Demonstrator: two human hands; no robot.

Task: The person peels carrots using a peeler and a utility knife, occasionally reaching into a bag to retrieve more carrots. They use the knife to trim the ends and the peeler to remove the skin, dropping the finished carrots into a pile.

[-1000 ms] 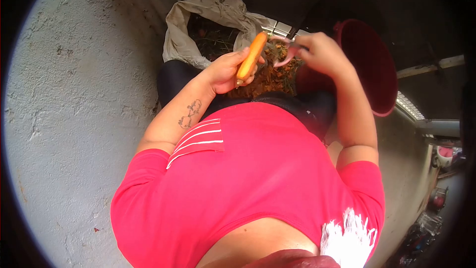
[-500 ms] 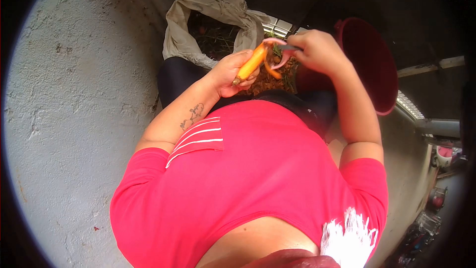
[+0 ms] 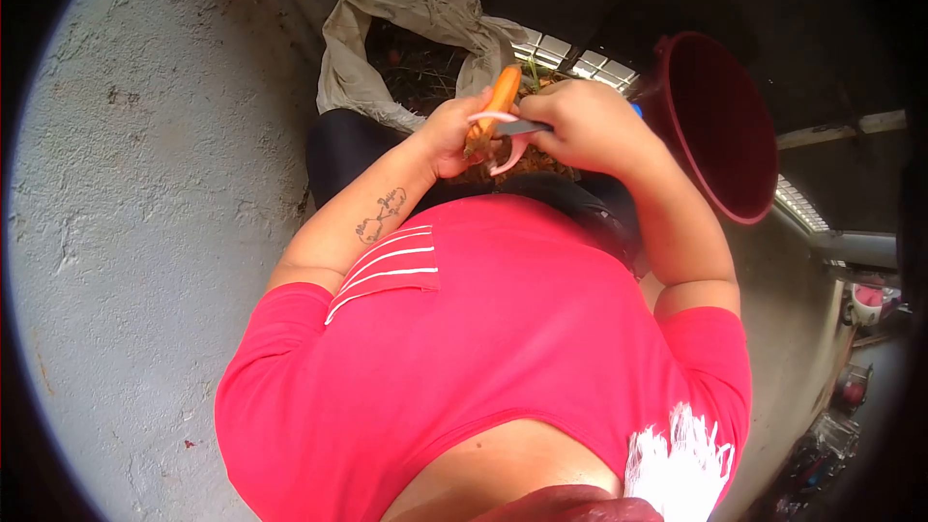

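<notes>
My left hand (image 3: 447, 137) is closed round the lower part of an orange carrot (image 3: 505, 89), which tilts up and slightly right. In my right hand (image 3: 597, 128) is a pink peeler (image 3: 513, 155) with a dark grey part (image 3: 522, 128), gripped by the fingers. The peeler's pink head lies across the carrot near my left fingers. Its far end and most of the carrot's lower tip are partly hidden by fingers and the tool. Orange-brown scraps show below and behind the hands, over my lap.
A whitish woven sack (image 3: 340, 72) with its mouth rolled open holds plant scraps, beyond my left hand. A dark red bucket (image 3: 677, 121) stands tilted in view beyond my right hand. A rough grey wall (image 3: 145, 232) rises close on my left.
My right hand has brought the peeler down and left along the carrot, from its far end to near my left fingers. The carrot now points more upright; the hanging peel strip is no longer visible.
</notes>
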